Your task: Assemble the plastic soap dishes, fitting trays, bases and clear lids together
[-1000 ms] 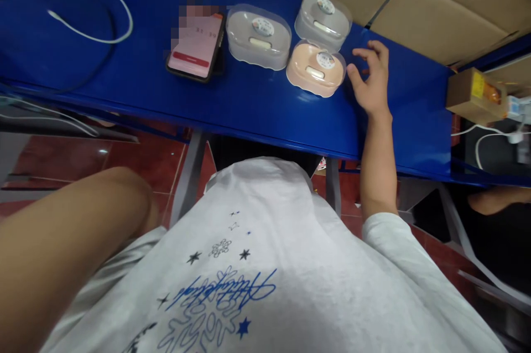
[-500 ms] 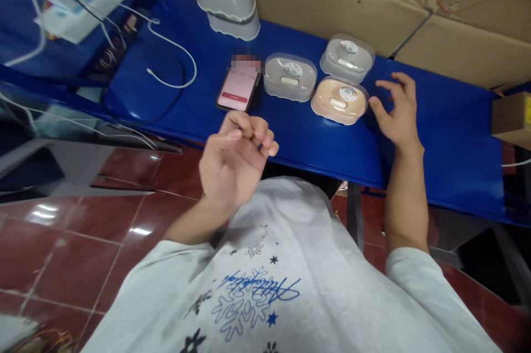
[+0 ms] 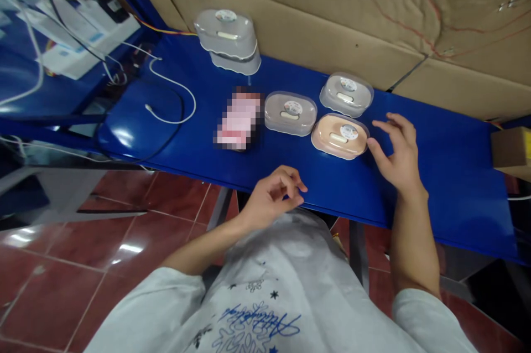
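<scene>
My right hand (image 3: 396, 154) rests by the right end of a peach plastic box (image 3: 329, 140) with a clear lid, a round sticker and a cream handle. Its fingers are spread with nothing in them, and the thumb comes close to the lid; I cannot tell if they touch. Over the table's front edge hovers my left hand (image 3: 279, 196), loosely curled, fingers apart and holding nothing. A grey lidded box (image 3: 286, 123) lies left of the peach one, and another grey box (image 3: 354, 99) stands behind it. Further left is a phone (image 3: 240, 120), its screen blurred out.
Two stacked grey boxes (image 3: 236, 60) stand at the back left of the blue table (image 3: 452, 176). A white cable (image 3: 182, 120) loops over the left side, near a white power strip (image 3: 93, 46). Cardboard (image 3: 290, 21) lines the back; a small carton (image 3: 510, 151) sits at the right.
My left hand has moved right and turned from palm up to a sideways curl. The view has tilted, so the table sits lower. My right hand stays beside the peach box.
</scene>
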The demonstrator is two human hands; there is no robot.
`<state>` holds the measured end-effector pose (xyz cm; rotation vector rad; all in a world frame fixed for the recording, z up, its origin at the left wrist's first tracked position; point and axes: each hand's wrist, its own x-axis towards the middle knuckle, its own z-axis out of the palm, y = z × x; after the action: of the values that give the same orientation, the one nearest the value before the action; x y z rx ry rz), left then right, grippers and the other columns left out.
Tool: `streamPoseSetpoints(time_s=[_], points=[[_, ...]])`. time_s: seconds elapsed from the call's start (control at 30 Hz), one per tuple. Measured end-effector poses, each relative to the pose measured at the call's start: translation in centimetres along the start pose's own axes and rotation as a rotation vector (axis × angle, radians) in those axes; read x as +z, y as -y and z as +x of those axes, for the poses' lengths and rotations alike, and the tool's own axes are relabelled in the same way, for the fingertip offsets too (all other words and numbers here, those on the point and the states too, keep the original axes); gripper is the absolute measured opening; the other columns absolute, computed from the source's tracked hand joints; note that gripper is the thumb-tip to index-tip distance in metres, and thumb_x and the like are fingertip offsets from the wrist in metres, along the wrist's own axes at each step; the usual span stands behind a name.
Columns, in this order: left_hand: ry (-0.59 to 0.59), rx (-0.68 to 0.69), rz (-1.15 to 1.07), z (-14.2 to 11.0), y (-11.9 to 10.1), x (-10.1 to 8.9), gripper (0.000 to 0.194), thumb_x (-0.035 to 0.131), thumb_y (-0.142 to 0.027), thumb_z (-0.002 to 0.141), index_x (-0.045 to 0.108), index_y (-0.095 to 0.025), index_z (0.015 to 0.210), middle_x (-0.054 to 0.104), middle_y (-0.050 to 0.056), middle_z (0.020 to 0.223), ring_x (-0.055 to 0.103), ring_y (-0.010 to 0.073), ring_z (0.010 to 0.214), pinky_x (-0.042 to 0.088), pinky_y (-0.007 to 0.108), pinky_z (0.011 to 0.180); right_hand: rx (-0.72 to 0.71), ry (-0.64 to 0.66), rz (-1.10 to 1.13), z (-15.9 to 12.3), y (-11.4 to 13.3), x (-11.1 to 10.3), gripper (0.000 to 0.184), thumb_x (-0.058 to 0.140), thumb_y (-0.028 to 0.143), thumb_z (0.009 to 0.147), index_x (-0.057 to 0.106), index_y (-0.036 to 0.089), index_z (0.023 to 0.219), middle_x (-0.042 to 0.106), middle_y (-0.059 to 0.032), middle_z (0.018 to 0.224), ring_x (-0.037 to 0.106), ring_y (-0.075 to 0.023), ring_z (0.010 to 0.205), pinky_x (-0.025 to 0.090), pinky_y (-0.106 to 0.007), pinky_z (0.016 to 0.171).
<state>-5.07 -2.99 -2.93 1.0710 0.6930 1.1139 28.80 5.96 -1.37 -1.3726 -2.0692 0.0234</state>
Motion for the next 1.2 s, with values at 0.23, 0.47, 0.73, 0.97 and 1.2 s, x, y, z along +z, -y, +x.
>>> streamPoseSetpoints(time_s=[0.23, 0.47, 0.73, 0.97, 1.2], points=[[0.660, 0.111, 0.483, 1.4, 0.6, 0.6, 0.025, 0.057, 0.002, 0.093, 0.065, -0.021, 0.085, 0.067, 0.007, 0.116, 0.068, 0.0151, 0.105, 0.058, 0.030, 0.092, -0.082, -0.119, 0.011, 0.1, 2.6, 0.6, 0.037, 0.070, 0.030, 0.101, 0.070, 0.026, 0.137, 0.070, -0.0149, 0.140, 0.070, -0.0353, 0.131, 0.058, -0.060, 0.111], [1.160, 0.360, 0.739, 5.2, 1.2, 1.1, 0.025, 0.063, -0.001, 0.092, 0.062, -0.025, 0.087, 0.075, 0.000, 0.101, 0.070, 0.0149, 0.085, 0.054, 0.026, 0.068, -0.384, 0.098, 0.292, 0.0, 7.4, 1.7, 0.053, 0.071, 0.016, 0.099, 0.063, 0.031, 0.149, 0.082, -0.0070, 0.118, 0.079, -0.0262, 0.108, 0.066, -0.043, 0.092], [1.143, 0.881, 0.844, 8.3, -1.0, 0.4, 0.041, 0.045, -0.016, 0.106, 0.074, -0.036, 0.085, 0.074, -0.004, 0.132, 0.067, 0.0155, 0.127, 0.056, 0.028, 0.105, -0.020, 0.892, 1.003, 2.8, 11.5, 1.1, 0.051, 0.052, 0.049, 0.113, 0.057, 0.024, 0.157, 0.070, -0.0123, 0.151, 0.069, -0.0225, 0.137, 0.059, -0.036, 0.112], [0.847, 1.152, 1.084, 8.3, -0.6, -2.2, 0.035, 0.049, -0.020, 0.106, 0.084, -0.027, 0.107, 0.081, 0.005, 0.103, 0.074, 0.0174, 0.095, 0.060, 0.027, 0.090, 0.184, 1.046, 0.753, 1.5, 10.9, 1.5, 0.044, 0.043, 0.043, 0.117, 0.059, 0.027, 0.153, 0.083, -0.0045, 0.107, 0.078, -0.0160, 0.090, 0.060, -0.028, 0.081], [0.907, 1.328, 0.970, 8.8, -1.8, -2.3, 0.030, 0.057, -0.019, 0.105, 0.083, -0.030, 0.093, 0.080, 0.003, 0.081, 0.072, 0.0165, 0.071, 0.065, 0.026, 0.067, -0.034, 0.809, 0.746, 1.0, 12.1, 3.5, 0.052, 0.039, 0.056, 0.115, 0.066, 0.021, 0.088, 0.067, 0.0029, 0.063, 0.061, -0.0114, 0.052, 0.046, -0.027, 0.057]])
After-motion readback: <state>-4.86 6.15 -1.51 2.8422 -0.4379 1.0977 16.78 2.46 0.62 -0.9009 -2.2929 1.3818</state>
